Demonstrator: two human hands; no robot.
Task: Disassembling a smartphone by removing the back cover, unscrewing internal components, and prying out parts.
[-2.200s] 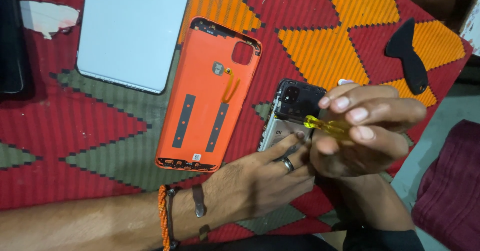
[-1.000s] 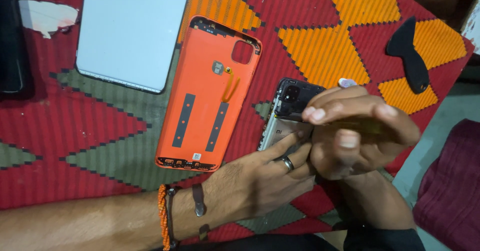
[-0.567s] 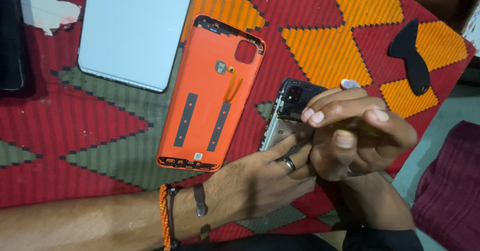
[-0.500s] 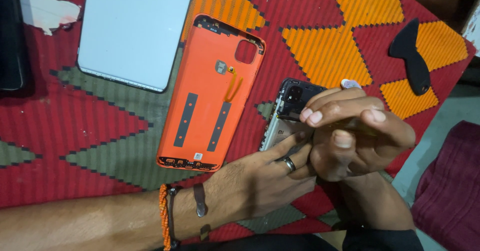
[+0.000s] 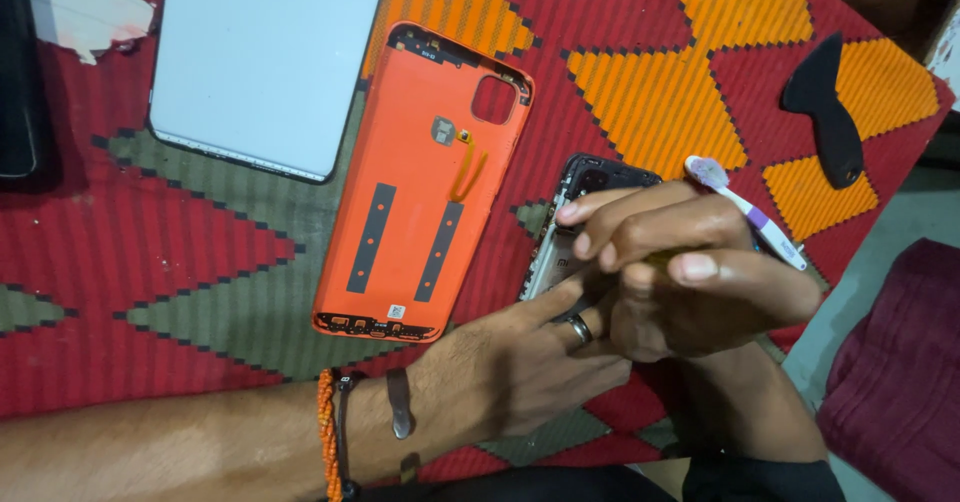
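An opened dark phone (image 5: 592, 180) with its back removed lies on the patterned cloth. My left hand (image 5: 520, 362), wearing a ring, comes in from the lower left and holds the phone's lower part down with its fingers. My right hand (image 5: 690, 272) is curled over the phone's middle. It grips a small yellow-handled screwdriver (image 5: 664, 258), of which only a sliver shows between the fingers. The tool's tip and most of the phone are hidden under both hands. The phone's orange back cover (image 5: 420, 192) lies inside up just left of the phone.
A white and purple toothbrush (image 5: 752, 214) lies behind my right hand. There is a black pry tool (image 5: 826, 112) at the upper right, a pale blue tablet (image 5: 262, 54) at the top, and a dark device (image 5: 16, 72) at the left edge. A maroon cloth (image 5: 900, 362) sits off the mat's right edge.
My right hand's fingers have closed and turned over the yellow screwdriver, hiding most of its handle. More of the toothbrush now shows. The left hand has stayed on the phone.
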